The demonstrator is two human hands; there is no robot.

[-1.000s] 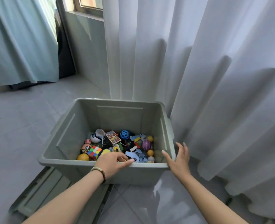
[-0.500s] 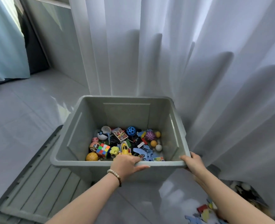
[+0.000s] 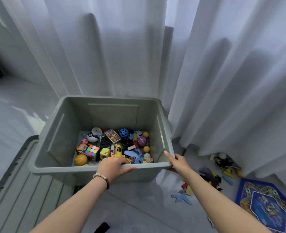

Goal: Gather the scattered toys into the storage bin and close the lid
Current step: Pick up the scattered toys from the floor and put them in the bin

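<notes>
Standing open on the floor [image 3: 139, 207], the storage bin [image 3: 58, 140] sits close before the white curtain [image 3: 122, 56], with mixed toys [image 3: 115, 147] covering its bottom. Its near left corner overlaps the lid [image 3: 26, 190], which lies flat on the floor.

Left grip [image 3: 113, 167]: holding the middle of the near rim, fingers hooked over the edge into the bin, thumb laid along the outer face. The forearm reaches forward with a bead bracelet [image 3: 102, 178] at the wrist.

Right grip [image 3: 177, 163]: holding the near right corner, index finger extended along the top of the right rim; the other fingers are hidden below the rim.

Change: one second ago the right grip was spread wide beside this corner without contact. The left grip keeps its place.

Scattered pieces [image 3: 213, 175] and a blue puzzle board [image 3: 263, 204], newly in view, lie on the floor to the bin's right.
</notes>
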